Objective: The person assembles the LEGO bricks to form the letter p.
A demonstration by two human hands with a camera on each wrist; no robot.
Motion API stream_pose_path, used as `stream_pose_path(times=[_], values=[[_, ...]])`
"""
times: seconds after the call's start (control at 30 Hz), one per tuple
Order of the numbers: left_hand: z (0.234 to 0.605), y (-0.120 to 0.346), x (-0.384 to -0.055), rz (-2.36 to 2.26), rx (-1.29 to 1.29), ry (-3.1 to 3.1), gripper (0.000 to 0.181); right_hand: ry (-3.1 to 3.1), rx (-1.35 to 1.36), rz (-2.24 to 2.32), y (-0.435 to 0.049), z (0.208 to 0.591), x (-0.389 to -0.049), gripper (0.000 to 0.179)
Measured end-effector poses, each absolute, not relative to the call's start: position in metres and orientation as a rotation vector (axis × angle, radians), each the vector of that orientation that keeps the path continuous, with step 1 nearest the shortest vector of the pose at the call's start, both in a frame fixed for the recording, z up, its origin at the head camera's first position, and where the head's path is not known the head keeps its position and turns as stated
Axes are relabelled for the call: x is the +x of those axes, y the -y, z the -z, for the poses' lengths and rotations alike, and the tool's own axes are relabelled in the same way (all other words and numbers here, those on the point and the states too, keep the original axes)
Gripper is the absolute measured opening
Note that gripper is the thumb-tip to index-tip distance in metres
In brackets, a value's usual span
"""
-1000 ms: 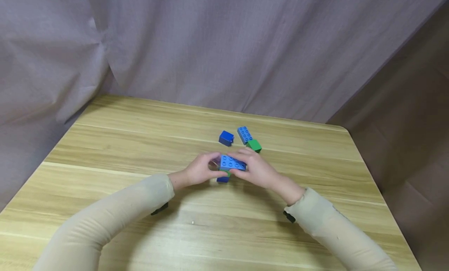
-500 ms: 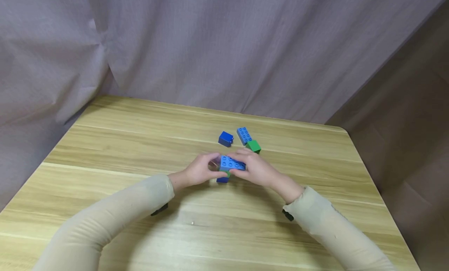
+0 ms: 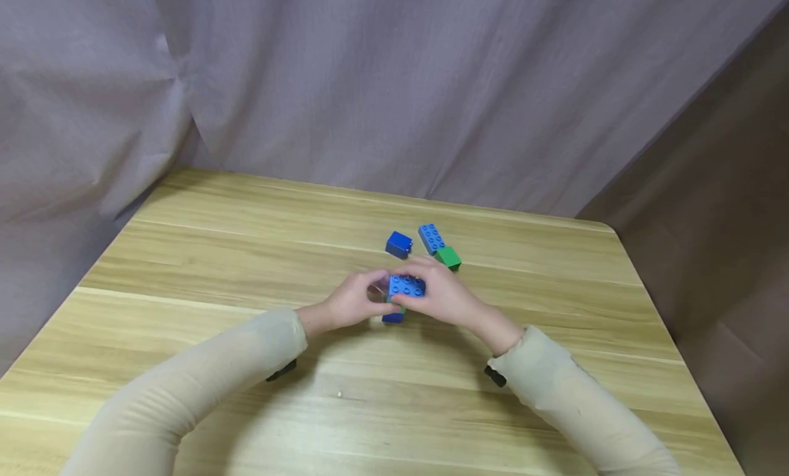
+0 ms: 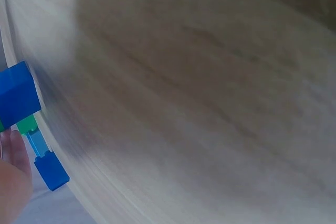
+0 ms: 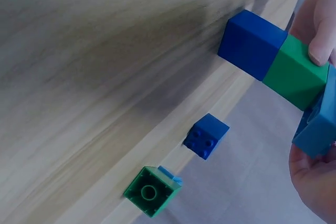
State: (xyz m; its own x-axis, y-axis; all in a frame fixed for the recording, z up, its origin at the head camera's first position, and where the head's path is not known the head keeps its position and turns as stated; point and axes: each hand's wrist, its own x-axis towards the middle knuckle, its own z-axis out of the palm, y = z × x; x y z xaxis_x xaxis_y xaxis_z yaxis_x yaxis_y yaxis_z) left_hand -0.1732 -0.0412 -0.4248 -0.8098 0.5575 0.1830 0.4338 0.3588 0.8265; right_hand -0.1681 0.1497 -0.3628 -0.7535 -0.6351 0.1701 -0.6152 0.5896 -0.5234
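In the head view my left hand [image 3: 354,299] grips a stack from the left, its thumb on the green brick [image 5: 296,73]. Below that green brick is a dark blue brick [image 5: 252,44], the stack's lower end. A light blue brick [image 3: 403,285], studs up, lies across the top. My right hand [image 3: 446,294] pinches this light blue brick from the right, covering its right end. In the right wrist view the light blue brick looks tilted against the green one; whether they are fully joined I cannot tell.
Behind the hands, on the wooden table [image 3: 246,257], lie a dark blue brick [image 3: 398,244], a light blue brick [image 3: 431,238] and a green brick [image 3: 448,257]. The green one lies on its side, its hollow underside showing in the right wrist view. A grey curtain [image 3: 370,85] hangs behind the table.
My right hand has shifted slightly left along the light blue brick and hides more of its studs. My left hand keeps its grip in nearly the same place.
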Motion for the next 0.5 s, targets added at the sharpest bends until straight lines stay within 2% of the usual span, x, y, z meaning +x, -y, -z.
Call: stream_pose_path(times=[0.33, 0.5], values=[[0.4238, 0.041, -0.174, -1.419, 0.924, -2.54, 0.035, -2.843, -1.162, 0.753, -0.1429, 0.3569, -0.1665, 0.035], [0.4246, 0.0417, -0.1731, -1.41, 0.91, -2.536, 0.036, -2.804, -1.106, 0.762, -0.1445, 0.3585, -0.1661, 0.038]])
